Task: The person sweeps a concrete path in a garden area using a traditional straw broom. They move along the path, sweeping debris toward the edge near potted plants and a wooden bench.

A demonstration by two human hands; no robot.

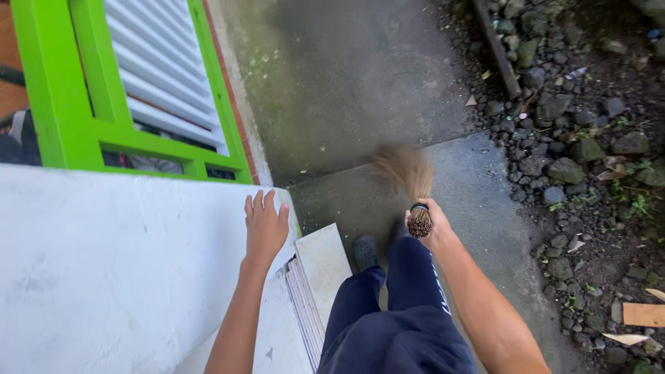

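- Nearest the camera are the person's dark blue trousers [402, 312], with a dark shoe [365, 251] on the concrete path [360, 83] just below and left of the right hand.
- The right hand [429, 225] is clenched as a grip around the bound end of a stick broom [412, 187]; the cut ends of the bundle show at the fist, ringed by a dark band.
- The broom's bristles fan out ahead of that grip, up and slightly left, low over the concrete; they are blurred.
- The left hand [264, 228] is released, fingers spread, palm laid flat against the white wall [104, 277] near its edge.
- Just right of the left hand and below it, a stack of flat pale tiles [320, 277] leans at the foot of the wall, lying between the two hands.
- Beyond the left hand, a bright green window frame [62, 104] with white slats [159, 62] sits in the wall.
- Right of the broom grip, past the path's edge, lies dark soil strewn with grey stones [564, 170] and small weeds.
- A pale wooden board scrap [643, 314] lies among the stones, well to the right of the right forearm.
- Farthest off, a dark plank [497, 48] lies slantwise along the edge of the stones.
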